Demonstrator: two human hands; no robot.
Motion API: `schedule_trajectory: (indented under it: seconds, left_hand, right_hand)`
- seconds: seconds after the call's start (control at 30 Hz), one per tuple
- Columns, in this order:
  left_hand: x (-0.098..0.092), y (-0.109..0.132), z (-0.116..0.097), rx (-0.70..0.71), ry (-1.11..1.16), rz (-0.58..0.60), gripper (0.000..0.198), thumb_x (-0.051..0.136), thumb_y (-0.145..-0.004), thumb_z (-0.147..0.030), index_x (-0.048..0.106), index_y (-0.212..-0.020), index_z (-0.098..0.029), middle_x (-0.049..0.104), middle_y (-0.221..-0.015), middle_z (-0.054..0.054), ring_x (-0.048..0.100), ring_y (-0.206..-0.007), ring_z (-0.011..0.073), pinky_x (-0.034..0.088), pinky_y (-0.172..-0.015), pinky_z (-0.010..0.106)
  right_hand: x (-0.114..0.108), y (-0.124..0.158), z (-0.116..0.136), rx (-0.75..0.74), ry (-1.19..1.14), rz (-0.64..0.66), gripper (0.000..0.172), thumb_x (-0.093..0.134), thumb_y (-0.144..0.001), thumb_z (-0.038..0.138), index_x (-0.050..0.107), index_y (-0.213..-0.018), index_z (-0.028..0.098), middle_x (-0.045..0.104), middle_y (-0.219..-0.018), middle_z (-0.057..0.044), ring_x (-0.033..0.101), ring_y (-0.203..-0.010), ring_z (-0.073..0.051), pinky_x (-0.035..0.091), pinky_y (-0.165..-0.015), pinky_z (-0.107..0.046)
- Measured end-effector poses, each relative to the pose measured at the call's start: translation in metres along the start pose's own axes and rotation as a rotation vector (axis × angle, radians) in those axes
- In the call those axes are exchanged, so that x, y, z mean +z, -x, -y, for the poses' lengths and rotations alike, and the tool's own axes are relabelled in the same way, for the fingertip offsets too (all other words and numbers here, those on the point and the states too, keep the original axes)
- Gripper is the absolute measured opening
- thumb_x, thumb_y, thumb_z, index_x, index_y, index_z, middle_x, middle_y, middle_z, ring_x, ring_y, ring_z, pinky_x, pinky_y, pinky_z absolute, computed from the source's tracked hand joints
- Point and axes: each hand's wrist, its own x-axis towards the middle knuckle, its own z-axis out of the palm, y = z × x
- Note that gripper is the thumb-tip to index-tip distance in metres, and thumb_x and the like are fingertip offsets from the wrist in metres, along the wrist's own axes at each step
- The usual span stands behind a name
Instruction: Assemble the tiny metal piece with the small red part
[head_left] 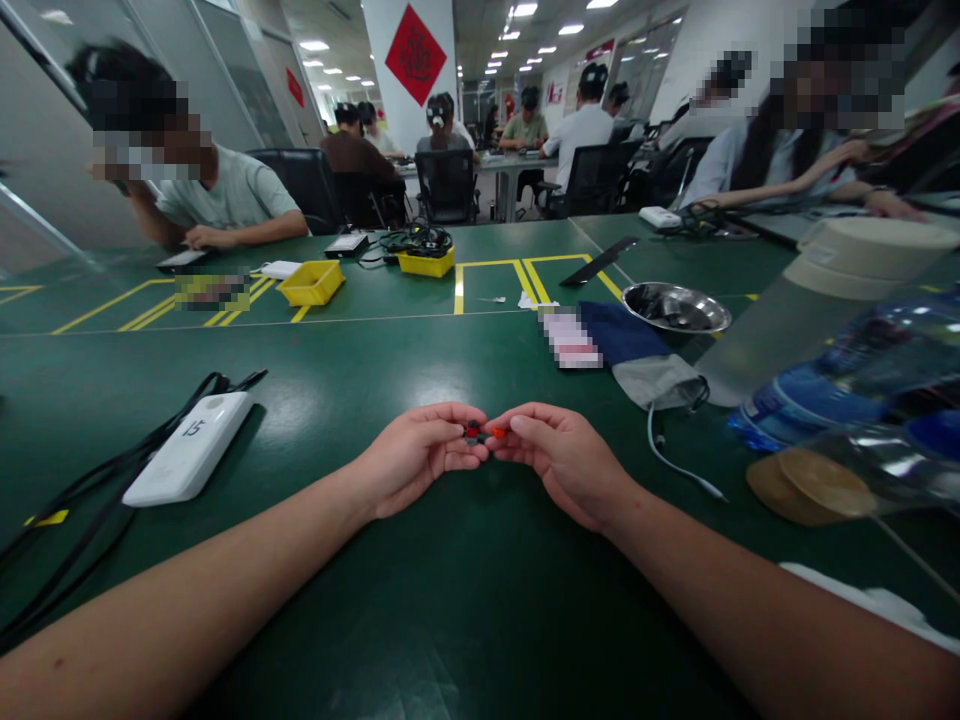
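Note:
Above the middle of the green table [420, 590], my two hands meet at the fingertips. My left hand [424, 445] is closed on a small dark and red piece [472, 432], pinched between thumb and fingers. An orange piece [499, 433] shows under the thumb of my right hand [559, 455], which is closed around it. Both pieces are tiny, and the fingers partly cover them. Whether the two pieces are joined I cannot tell.
To the left lies a white power bank [191, 445] with black cables. On the right are a blue pouch [630, 350], a metal bowl [675, 306], a large tumbler [810, 300] and plastic bottles lying down. Yellow trays [311, 284] stand farther back. Several people sit at tables beyond.

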Motion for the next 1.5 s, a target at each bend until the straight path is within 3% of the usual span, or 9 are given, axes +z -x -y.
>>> schedule_trajectory:
  seconds: [0.3,0.63,0.8,1.07,1.5]
  left_hand:
    - [0.0023,0.0016,0.0019,0.021,-0.069,0.004,0.025,0.066,-0.081,-0.005,0.064,-0.105,-0.011,0.069,-0.097,0.010,0.069,-0.080,0.0122,0.056,-0.076,0.020]
    - [-0.0020,-0.0008,0.0061,0.060,-0.069,0.035,0.027,0.063,-0.084,-0.006,0.062,-0.110,-0.013,0.067,-0.094,0.007,0.069,-0.078,0.0126,0.057,-0.073,0.022]
    - [-0.0025,-0.0013,0.0064,0.057,-0.049,0.019,0.027,0.058,-0.087,-0.006,0.057,-0.113,-0.014,0.068,-0.088,0.008,0.071,-0.077,0.0140,0.058,-0.072,0.022]
    - [-0.0007,-0.0016,0.0050,0.034,-0.038,-0.010,0.021,0.059,-0.085,-0.006,0.057,-0.105,-0.013,0.070,-0.088,0.009,0.071,-0.075,0.0139,0.058,-0.071,0.021]
    - [-0.0002,-0.0005,0.0052,0.049,-0.101,0.031,0.017,0.068,-0.081,-0.011,0.060,-0.097,-0.012,0.071,-0.089,0.009,0.069,-0.079,0.0131,0.055,-0.075,0.022]
  right_hand:
    - [-0.0002,-0.0006,-0.0036,-0.039,0.079,-0.006,0.010,0.072,-0.074,0.016,0.071,-0.084,0.017,0.072,-0.084,-0.005,0.066,-0.078,-0.016,0.050,-0.080,-0.035]
    - [-0.0026,-0.0019,-0.0073,-0.058,0.095,0.009,0.017,0.078,-0.070,0.017,0.069,-0.084,0.017,0.070,-0.082,-0.002,0.067,-0.074,-0.015,0.051,-0.074,-0.031]
    - [-0.0001,-0.0021,-0.0036,-0.010,0.035,-0.031,0.009,0.072,-0.075,0.021,0.070,-0.082,0.016,0.071,-0.082,-0.005,0.068,-0.077,-0.017,0.052,-0.079,-0.036]
    - [-0.0020,-0.0032,-0.0046,0.004,0.027,-0.007,0.008,0.068,-0.077,0.018,0.070,-0.085,0.015,0.073,-0.089,-0.008,0.069,-0.083,-0.018,0.052,-0.084,-0.038]
    - [-0.0019,-0.0017,-0.0055,-0.049,0.089,-0.003,0.017,0.073,-0.072,0.013,0.067,-0.087,0.017,0.069,-0.084,-0.003,0.067,-0.075,-0.015,0.052,-0.075,-0.033]
